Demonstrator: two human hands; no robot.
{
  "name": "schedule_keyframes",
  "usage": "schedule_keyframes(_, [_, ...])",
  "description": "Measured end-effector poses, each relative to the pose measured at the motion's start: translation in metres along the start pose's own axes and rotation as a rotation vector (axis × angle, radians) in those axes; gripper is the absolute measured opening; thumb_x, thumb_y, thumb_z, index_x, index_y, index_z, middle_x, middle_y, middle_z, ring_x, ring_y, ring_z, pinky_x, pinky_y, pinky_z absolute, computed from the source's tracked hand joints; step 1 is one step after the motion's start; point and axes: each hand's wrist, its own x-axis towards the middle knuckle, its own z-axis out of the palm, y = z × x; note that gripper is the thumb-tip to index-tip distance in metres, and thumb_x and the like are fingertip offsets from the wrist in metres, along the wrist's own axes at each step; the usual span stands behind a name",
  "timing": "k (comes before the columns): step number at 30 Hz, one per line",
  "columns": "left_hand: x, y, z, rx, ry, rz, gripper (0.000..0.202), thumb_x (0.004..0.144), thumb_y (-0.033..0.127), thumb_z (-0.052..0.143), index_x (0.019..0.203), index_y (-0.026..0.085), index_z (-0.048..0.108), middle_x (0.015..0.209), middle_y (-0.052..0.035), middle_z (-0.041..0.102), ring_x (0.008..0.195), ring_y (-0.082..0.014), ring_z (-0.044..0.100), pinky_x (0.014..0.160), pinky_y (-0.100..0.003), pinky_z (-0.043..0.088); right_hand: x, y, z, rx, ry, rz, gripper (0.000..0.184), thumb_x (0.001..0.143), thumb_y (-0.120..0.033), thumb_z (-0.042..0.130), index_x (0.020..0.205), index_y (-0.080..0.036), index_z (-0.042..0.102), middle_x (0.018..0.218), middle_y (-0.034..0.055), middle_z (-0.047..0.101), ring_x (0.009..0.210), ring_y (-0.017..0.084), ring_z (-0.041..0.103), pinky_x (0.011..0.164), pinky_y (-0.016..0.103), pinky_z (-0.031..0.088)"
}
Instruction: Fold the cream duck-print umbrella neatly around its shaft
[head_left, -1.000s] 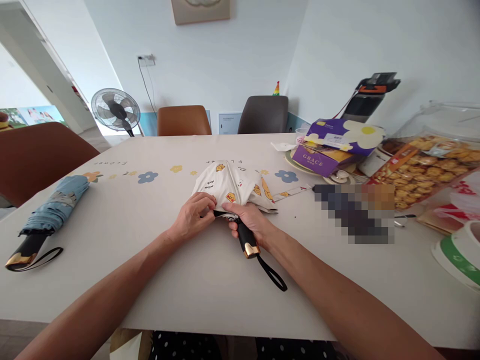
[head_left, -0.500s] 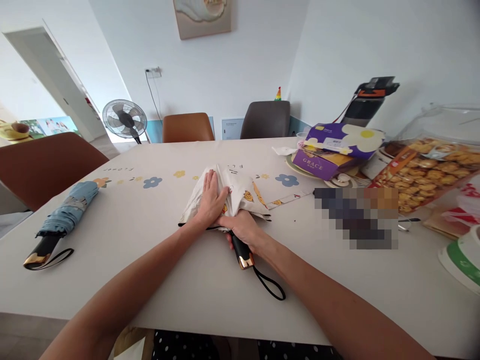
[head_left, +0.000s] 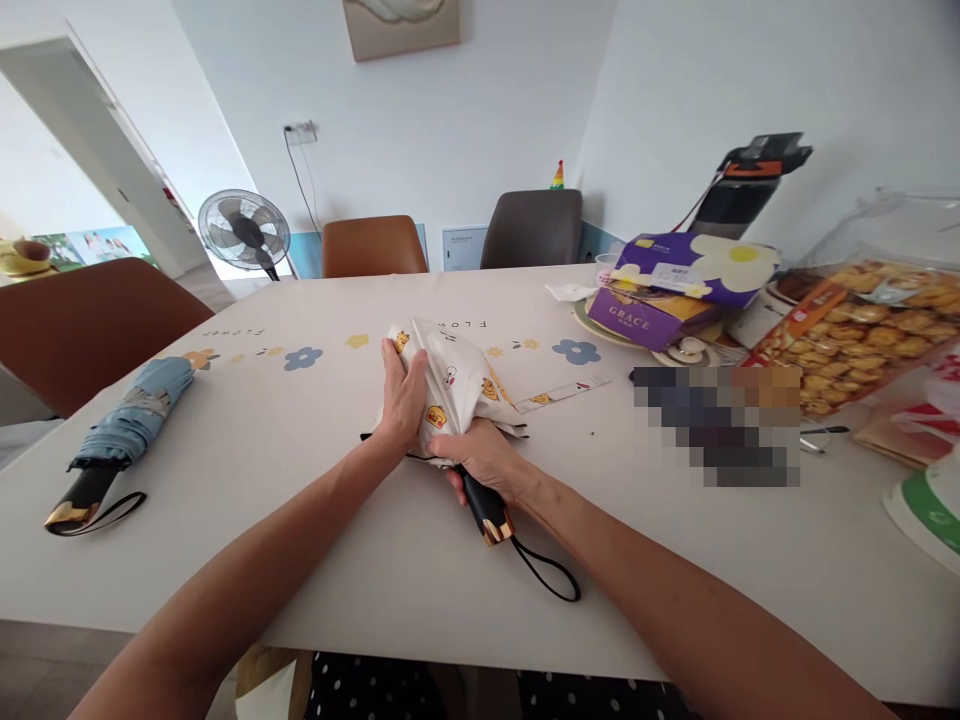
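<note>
A white folding umbrella [head_left: 450, 375] with yellow cartoon prints lies half bundled in the middle of the table, its canopy pointing away from me. My right hand [head_left: 484, 462] is closed round the canopy's base, where the black handle with a gold end and wrist loop [head_left: 486, 510] begins. Along the canopy's left side, my left hand [head_left: 403, 398] holds the folded cloth, thumb on top and the fingers partly hidden behind it. The umbrella's printed strap [head_left: 564, 393] stretches loose to the right. A blue folded umbrella [head_left: 136, 415] with a similar handle rests at the left.
On the right stand purple boxes [head_left: 649, 318] on a plate, a dark bottle [head_left: 739, 190], a clear jar of snacks [head_left: 874, 335] and a white-green container [head_left: 930, 512]. A blurred patch [head_left: 712, 425] covers something nearby. Chairs [head_left: 373, 247] and a fan [head_left: 244, 232] are beyond the table.
My left hand has gone from lying flat on top of the canopy to its left side, gathering the cloth. More prints show now. My right hand keeps its hold.
</note>
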Motion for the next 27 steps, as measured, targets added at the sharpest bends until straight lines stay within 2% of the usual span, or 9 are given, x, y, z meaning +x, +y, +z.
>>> schedule_keyframes(3, [-0.008, 0.008, 0.001, -0.108, 0.045, -0.143, 0.038, 0.086, 0.043, 0.044, 0.118, 0.024, 0.042, 0.124, -0.0076, 0.052, 0.114, -0.0229, 0.049, 0.093, -0.035, 0.042, -0.002, -0.002, 0.0, 0.032, -0.017, -0.03, 0.01, 0.067, -0.021, 0.058, 0.069, -0.017, 0.05, 0.035, -0.0054, 0.041, 0.029, 0.01, 0.037, 0.026, 0.024, 0.039])
schedule_keyframes(8, [-0.022, 0.026, 0.009, -0.426, -0.078, -0.34, 0.042, 0.084, 0.052, 0.043, 0.109, 0.019, 0.049, 0.108, -0.0084, 0.062, 0.092, -0.0227, 0.062, 0.075, -0.033, 0.052, -0.005, -0.007, -0.003, 0.116, -0.057, -0.083, 0.012, 0.068, -0.023, 0.059, 0.068, -0.017, 0.048, 0.036, -0.0057, 0.041, 0.03, 0.01, 0.037, 0.026, 0.023, 0.038])
schedule_keyframes(14, [-0.034, 0.039, 0.011, -0.609, -0.239, -0.477, 0.054, 0.078, 0.064, 0.044, 0.102, 0.017, 0.056, 0.097, -0.0096, 0.066, 0.089, -0.0257, 0.064, 0.078, -0.036, 0.052, -0.007, -0.009, -0.008, 0.191, -0.113, -0.168, 0.012, 0.071, -0.025, 0.057, 0.068, -0.017, 0.05, 0.036, -0.0057, 0.042, 0.029, 0.009, 0.037, 0.028, 0.022, 0.037])
schedule_keyframes(18, [-0.037, 0.037, 0.011, -0.763, -0.36, -0.609, 0.071, 0.072, 0.075, 0.037, 0.102, 0.015, 0.06, 0.095, -0.0121, 0.067, 0.093, -0.028, 0.063, 0.083, -0.037, 0.051, -0.008, -0.012, -0.01, 0.268, -0.198, -0.144, 0.017, 0.075, -0.028, 0.056, 0.065, -0.017, 0.047, 0.036, -0.0062, 0.041, 0.028, 0.007, 0.034, 0.029, 0.02, 0.035])
schedule_keyframes(23, [-0.033, 0.03, 0.013, -0.854, -0.309, -0.731, 0.079, 0.065, 0.08, 0.037, 0.101, 0.014, 0.06, 0.09, -0.0122, 0.066, 0.093, -0.0293, 0.062, 0.08, -0.038, 0.051, -0.007, -0.011, -0.007, 0.384, -0.298, -0.105, 0.022, 0.077, -0.03, 0.054, 0.062, -0.017, 0.045, 0.037, -0.0065, 0.04, 0.028, 0.006, 0.034, 0.031, 0.018, 0.033])
schedule_keyframes(27, [-0.03, 0.024, 0.014, -0.849, -0.31, -0.76, 0.065, 0.071, 0.069, 0.038, 0.094, 0.012, 0.059, 0.079, -0.011, 0.065, 0.084, -0.028, 0.063, 0.077, -0.038, 0.052, -0.007, -0.009, -0.004, 0.39, -0.273, -0.132, 0.023, 0.076, -0.03, 0.055, 0.06, -0.017, 0.045, 0.037, -0.0061, 0.041, 0.028, 0.006, 0.035, 0.03, 0.018, 0.034])
